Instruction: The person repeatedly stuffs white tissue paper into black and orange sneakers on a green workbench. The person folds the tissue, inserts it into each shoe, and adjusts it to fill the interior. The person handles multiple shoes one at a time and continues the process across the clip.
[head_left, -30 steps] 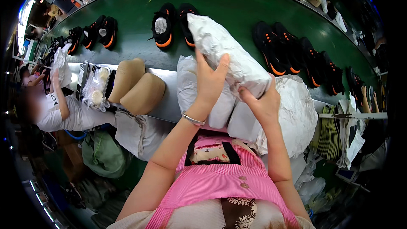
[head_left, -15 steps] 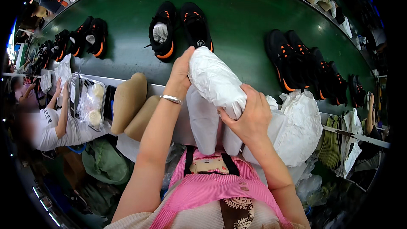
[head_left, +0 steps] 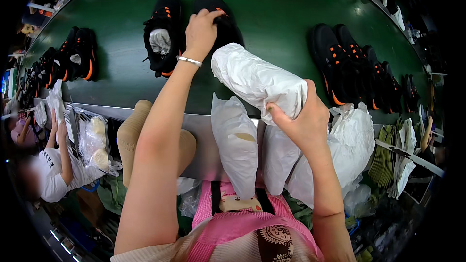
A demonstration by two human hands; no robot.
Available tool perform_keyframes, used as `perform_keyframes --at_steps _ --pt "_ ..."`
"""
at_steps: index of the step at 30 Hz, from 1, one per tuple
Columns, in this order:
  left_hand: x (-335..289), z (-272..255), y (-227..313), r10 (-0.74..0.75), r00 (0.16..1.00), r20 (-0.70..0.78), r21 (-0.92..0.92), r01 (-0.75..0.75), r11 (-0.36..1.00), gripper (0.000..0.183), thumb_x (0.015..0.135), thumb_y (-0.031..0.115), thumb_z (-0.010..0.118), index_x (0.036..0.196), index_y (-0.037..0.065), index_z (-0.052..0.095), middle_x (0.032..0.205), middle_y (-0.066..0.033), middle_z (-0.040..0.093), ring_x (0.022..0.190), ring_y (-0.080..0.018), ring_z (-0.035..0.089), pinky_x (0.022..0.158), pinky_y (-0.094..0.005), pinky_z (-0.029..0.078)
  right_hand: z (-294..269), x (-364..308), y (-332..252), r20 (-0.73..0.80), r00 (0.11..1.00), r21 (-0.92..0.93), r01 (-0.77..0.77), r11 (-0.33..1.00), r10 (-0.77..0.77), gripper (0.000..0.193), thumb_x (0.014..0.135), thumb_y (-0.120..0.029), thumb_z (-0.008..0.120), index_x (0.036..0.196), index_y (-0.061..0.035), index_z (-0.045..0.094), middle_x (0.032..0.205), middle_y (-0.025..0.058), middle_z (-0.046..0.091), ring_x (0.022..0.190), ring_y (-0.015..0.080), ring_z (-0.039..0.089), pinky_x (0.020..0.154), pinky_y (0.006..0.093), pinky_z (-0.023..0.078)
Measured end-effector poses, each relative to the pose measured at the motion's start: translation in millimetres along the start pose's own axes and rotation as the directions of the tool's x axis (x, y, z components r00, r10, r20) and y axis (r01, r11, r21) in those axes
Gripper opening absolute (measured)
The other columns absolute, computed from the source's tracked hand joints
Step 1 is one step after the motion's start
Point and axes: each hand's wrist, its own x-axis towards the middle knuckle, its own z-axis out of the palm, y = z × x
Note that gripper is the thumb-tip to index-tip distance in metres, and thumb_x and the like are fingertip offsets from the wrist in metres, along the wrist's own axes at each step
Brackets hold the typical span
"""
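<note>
Remotely, I see the right hand (head_left: 303, 119), fingers clasping one end of a long, crumpled white-paper bundle (head_left: 257, 75); the left hand (head_left: 201, 33) bends its fingers over a black, orange-trimmed shoe (head_left: 227, 31), their grip unclear; the bundle's other end nears the shoe's heel, above the green table (head_left: 281, 19).
</note>
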Motion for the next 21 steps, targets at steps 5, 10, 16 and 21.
perform_keyframes --at_steps 5,10,16,21 --pt "-26 -7 42 0.045 0.975 0.219 -0.143 -0.014 0.99 0.041 0.073 0.005 0.066 0.111 0.019 0.067 0.086 -0.0076 0.055 0.087 -0.0251 0.056 0.075 -0.0364 0.05 -21 -5 10 0.141 0.985 -0.115 -0.089 0.989 0.104 0.065 0.062 -0.041 0.078 0.101 0.0044 0.051 0.071 0.0166 0.062 0.062 0.0311 0.064 0.054 0.038 0.05" --pt "-27 -11 53 0.184 0.948 0.26 0.055 -0.205 0.977 0.041 0.075 0.027 0.072 0.115 0.027 0.064 0.093 -0.0013 0.054 0.084 -0.0227 0.06 0.07 -0.034 0.053 -18 3 -3 0.058 0.993 -0.26 -0.087 0.962 0.105 0.057 0.062 -0.041 0.078 0.091 0.0004 0.051 0.067 0.0133 0.061 0.057 0.0289 0.062 0.051 0.0374 0.048" --pt "-10 -10 49 -0.068 0.931 0.357 -0.083 0.105 0.991 0.043 0.084 0.046 0.059 0.084 0.004 0.069 0.098 -0.0066 0.062 0.087 -0.0285 0.062 0.075 -0.0385 0.05 23 20 -8 -0.079 0.997 -0.302 -0.001 0.953 -0.024 0.056 0.065 -0.043 0.076 0.09 -0.0007 0.049 0.07 0.0137 0.063 0.059 0.0279 0.064 0.049 0.0369 0.049" --pt "-13 -7 41 -0.044 0.939 0.342 -0.169 0.107 0.98 0.041 0.084 0.044 0.062 0.082 0.003 0.064 0.09 -0.0088 0.06 0.083 -0.0307 0.061 0.07 -0.0395 0.047 66 48 -5 -0.005 0.993 -0.255 -0.113 0.96 0.115 0.052 0.063 -0.04 0.077 0.084 -0.0021 0.048 0.072 0.0127 0.063 0.063 0.0265 0.064 0.052 0.0361 0.051"
